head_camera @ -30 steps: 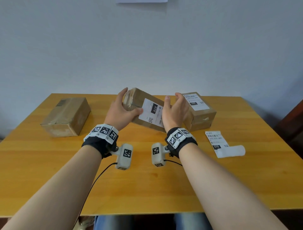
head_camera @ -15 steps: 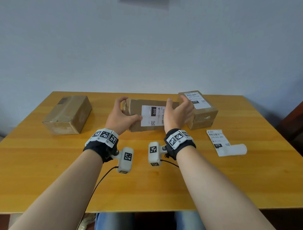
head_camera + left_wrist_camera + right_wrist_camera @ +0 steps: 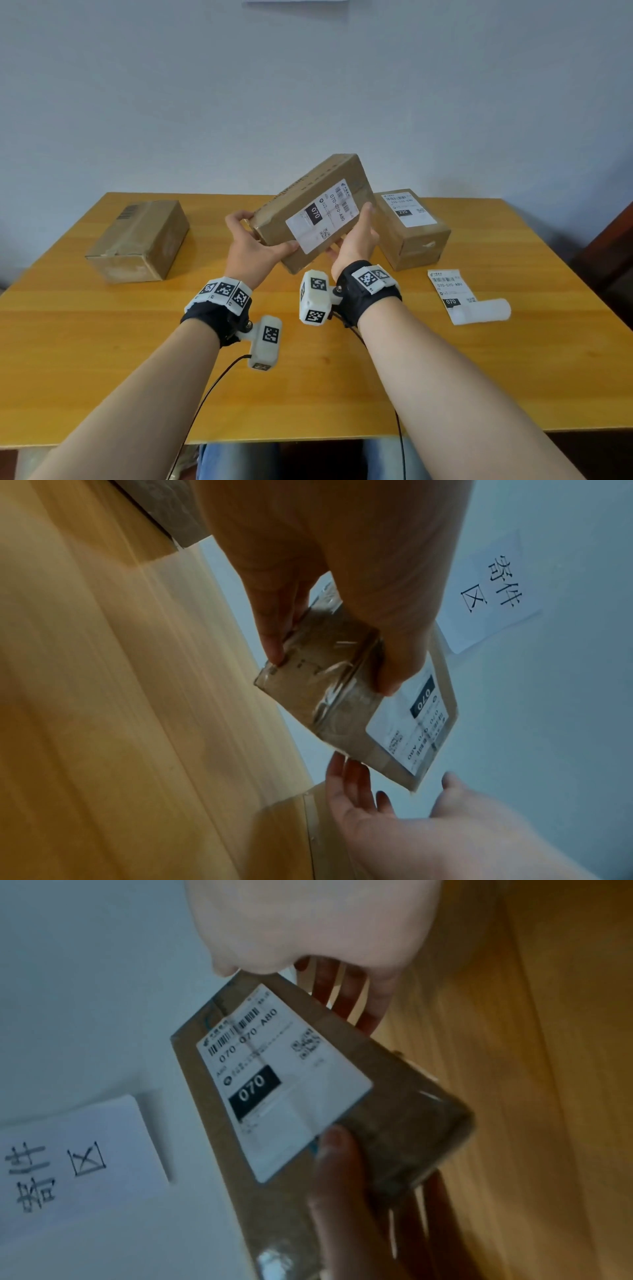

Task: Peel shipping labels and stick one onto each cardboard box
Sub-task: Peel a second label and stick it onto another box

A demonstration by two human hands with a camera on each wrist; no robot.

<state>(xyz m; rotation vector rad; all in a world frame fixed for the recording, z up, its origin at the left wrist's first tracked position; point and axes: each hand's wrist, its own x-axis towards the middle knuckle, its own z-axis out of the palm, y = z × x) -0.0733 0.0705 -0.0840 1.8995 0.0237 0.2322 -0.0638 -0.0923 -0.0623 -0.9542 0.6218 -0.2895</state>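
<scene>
Both hands hold the labelled box (image 3: 308,209) tilted above the worktop (image 3: 102,342).
My left hand (image 3: 251,246) grips its near end; my right hand (image 3: 356,240) cups underneath, fingers relaxed.

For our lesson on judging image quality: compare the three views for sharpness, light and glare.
Head view: sharp and evenly lit, the label on the held box readable. Left wrist view: dim, the table smeared, glare on the box's taped end. Right wrist view: softly blurred, the left hand in shadow, the right hand pale.
</scene>
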